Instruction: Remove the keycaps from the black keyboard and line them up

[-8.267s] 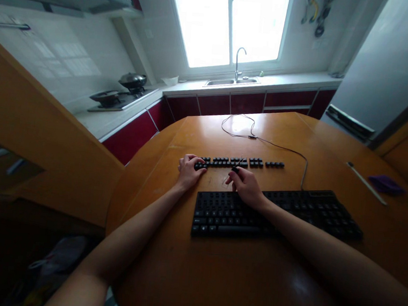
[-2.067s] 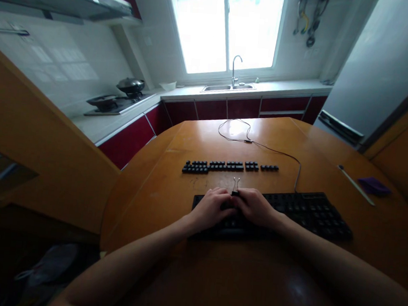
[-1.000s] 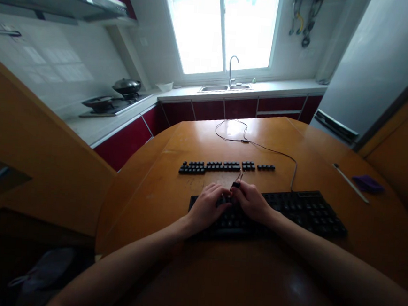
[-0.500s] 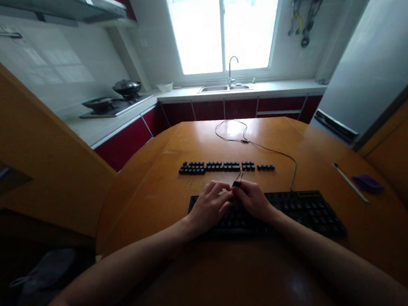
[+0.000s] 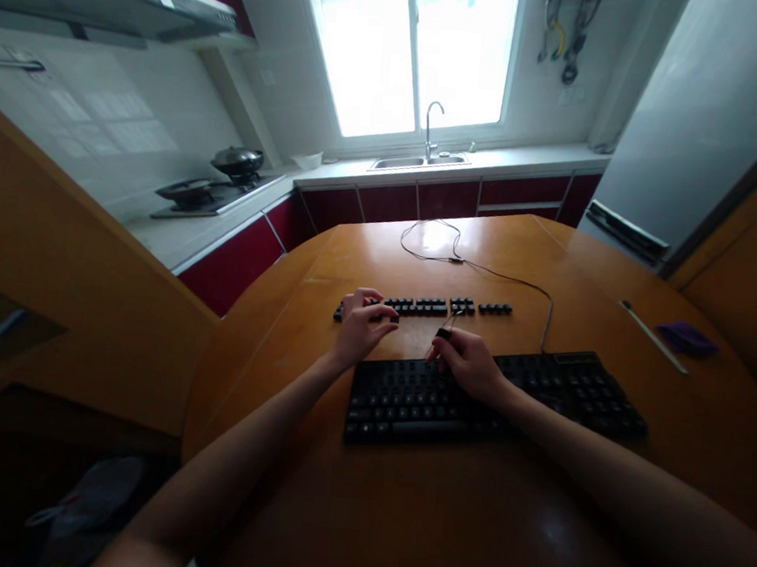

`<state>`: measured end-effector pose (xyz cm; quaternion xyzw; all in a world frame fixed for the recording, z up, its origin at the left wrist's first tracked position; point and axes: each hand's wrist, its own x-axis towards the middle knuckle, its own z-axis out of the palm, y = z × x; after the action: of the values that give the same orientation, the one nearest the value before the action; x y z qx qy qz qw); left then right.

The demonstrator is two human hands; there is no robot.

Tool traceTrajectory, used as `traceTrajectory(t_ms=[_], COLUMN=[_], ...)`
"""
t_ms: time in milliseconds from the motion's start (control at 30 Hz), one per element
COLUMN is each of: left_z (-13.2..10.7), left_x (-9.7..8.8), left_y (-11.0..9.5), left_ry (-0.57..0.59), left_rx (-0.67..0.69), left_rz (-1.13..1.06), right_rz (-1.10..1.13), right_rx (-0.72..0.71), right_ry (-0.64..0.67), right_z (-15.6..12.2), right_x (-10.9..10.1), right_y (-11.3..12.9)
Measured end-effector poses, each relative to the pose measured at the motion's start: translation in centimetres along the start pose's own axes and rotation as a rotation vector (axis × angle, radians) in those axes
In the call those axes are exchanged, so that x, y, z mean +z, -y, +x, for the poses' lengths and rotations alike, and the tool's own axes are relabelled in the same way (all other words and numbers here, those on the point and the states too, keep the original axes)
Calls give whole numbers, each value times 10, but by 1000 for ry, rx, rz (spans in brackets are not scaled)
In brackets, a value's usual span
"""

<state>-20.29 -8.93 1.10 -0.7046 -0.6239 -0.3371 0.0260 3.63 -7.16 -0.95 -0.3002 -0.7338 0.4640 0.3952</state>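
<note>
My left hand (image 5: 362, 328) is over the left part of the loose black keycaps (image 5: 430, 307), which lie in rows behind the keyboard. Its thumb and fingertips pinch a small black keycap (image 5: 394, 319). My right hand (image 5: 470, 365) rests above the middle of the black keyboard (image 5: 401, 408), fingers closed around a wire keycap puller (image 5: 444, 333). The puller's black handle shows at the fingertips and its thin wires point away from me, toward the keycaps. Part of the keyboard is hidden under my right hand and forearm.
A cable (image 5: 516, 279) runs from the keyboard's back edge and loops across the wooden table (image 5: 268, 353). To the right lie a thin pale stick with a dark tip (image 5: 656, 338) and a purple cloth (image 5: 687, 337). A counter with a sink (image 5: 398, 162) stands beyond.
My left hand has left my right hand and moved away and to the left, over the keycap rows, with a keycap in its fingers. My right hand stays nearly in place with the puller.
</note>
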Motion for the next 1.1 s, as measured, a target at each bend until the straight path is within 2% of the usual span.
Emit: traceTrajectory(t_ms=[100, 200, 567, 1100], left_z=[9, 8, 5, 5], left_x=[9, 17, 23, 28], left_y=[31, 44, 41, 42], left_ry=[81, 125, 19, -5], left_rx=[-101, -117, -186, -238], left_rz=[100, 123, 112, 192], right_rz=[0, -9, -16, -15], right_rx=[13, 17, 11, 16], right_ry=[-11, -12, -8, 0], right_z=[0, 0, 0, 0], right_x=[0, -1, -1, -1], right_y=[1, 1, -1, 1])
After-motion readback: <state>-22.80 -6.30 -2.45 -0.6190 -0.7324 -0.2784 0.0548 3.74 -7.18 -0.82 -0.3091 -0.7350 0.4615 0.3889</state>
